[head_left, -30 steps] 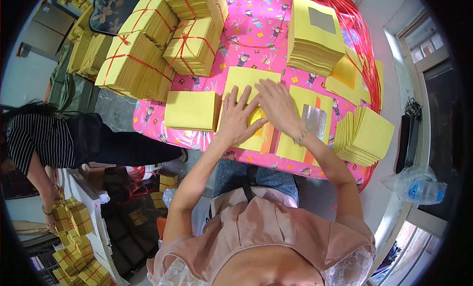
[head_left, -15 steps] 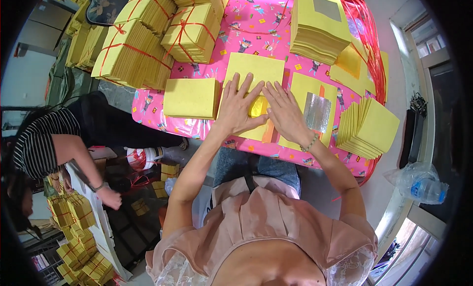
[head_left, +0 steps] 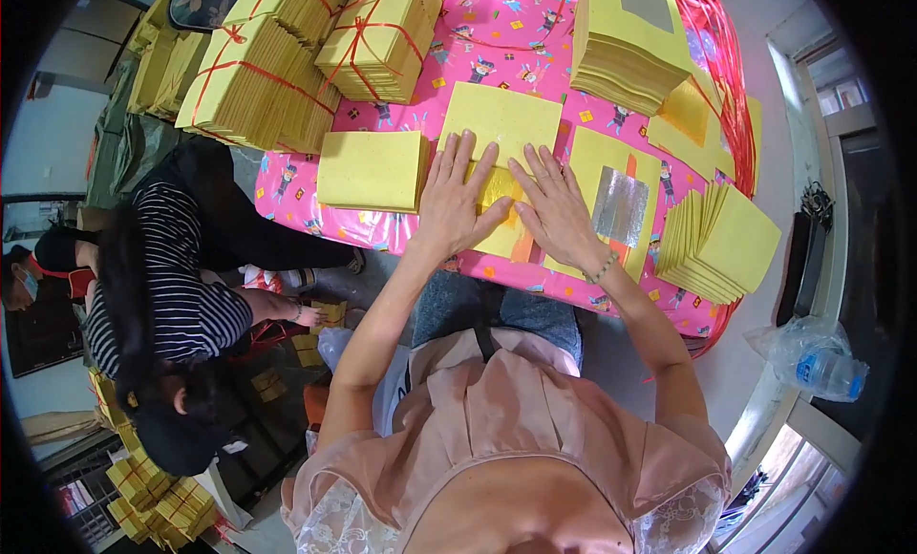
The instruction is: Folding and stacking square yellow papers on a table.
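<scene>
On the pink table both my hands lie flat, palms down, over a yellow paper sheet [head_left: 502, 113]. My left hand [head_left: 458, 199] has its fingers stretched and thumb out toward the right. My right hand [head_left: 562, 208], also with straight fingers, rests a little to the right of it. Between them shows a shiny gold foil patch [head_left: 499, 185] with an orange strip below it. Beside my right hand lies another yellow sheet with a silver foil square [head_left: 621, 205]. Left of my left hand sits a small stack of folded yellow paper [head_left: 371, 169].
Bundles of yellow paper tied with red string [head_left: 250, 76] stand at the far left. A tall yellow stack [head_left: 626, 53] is at the far right, with red strings [head_left: 731, 115] beside it. Fanned paper [head_left: 716, 244] lies near the right edge. A co-worker in stripes [head_left: 177, 258] bends at left.
My hands have drawn slightly apart on the sheet, showing more gold foil. The co-worker has leaned further in toward the right, and another person now shows at the far left.
</scene>
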Demonstrator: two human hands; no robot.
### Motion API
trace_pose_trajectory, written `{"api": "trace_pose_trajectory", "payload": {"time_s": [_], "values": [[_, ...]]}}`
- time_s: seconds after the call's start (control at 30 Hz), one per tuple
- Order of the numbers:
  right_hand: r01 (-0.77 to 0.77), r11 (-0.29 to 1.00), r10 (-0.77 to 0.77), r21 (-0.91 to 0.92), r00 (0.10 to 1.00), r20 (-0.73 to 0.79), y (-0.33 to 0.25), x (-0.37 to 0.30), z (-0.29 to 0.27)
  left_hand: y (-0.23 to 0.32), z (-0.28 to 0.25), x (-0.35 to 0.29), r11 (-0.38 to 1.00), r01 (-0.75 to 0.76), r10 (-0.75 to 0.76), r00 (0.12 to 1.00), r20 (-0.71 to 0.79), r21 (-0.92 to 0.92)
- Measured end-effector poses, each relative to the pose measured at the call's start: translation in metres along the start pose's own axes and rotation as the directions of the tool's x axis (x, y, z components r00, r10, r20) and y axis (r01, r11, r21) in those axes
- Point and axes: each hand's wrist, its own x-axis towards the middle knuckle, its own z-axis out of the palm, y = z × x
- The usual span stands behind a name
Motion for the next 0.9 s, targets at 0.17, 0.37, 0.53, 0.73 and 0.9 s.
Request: {"api": "trace_pose_trajectory", "payload": {"time_s": [0.17, 0.37, 0.53, 0.73, 0.9], "values": [[-0.006, 1.000, 0.006, 0.018, 1.000, 0.001, 0.000, 0.001, 0.002, -0.005, -0.001, 0.002, 1.000, 0.004, -0.003, 0.999, 0.046, -0.018], [0.001, 1.000, -0.001, 0.018, 1.000, -0.014, 0.000, 0.002, -0.001, -0.011, -0.004, 0.002, 0.998, -0.011, 0.015, 0.998, 0.067, -0.061], [0.046, 0.996, -0.053, -0.070, 0.993, -0.109, 0.001, 0.015, -0.013, -0.022, -0.010, 0.007, 0.974, 0.037, -0.016, 0.995, 0.094, -0.224], [0.136, 0.983, -0.167, -0.119, 0.938, -0.304, 0.024, 0.040, -0.011, -0.007, -0.016, 0.008, 0.947, 0.024, -0.084, 0.981, -0.173, -0.321], [0.266, 0.931, -0.354, -0.249, 0.821, -0.447, 0.026, 0.048, -0.023, 0.014, -0.019, 0.013, 0.741, 0.371, -0.536, 0.829, -0.159, -0.560]]}}
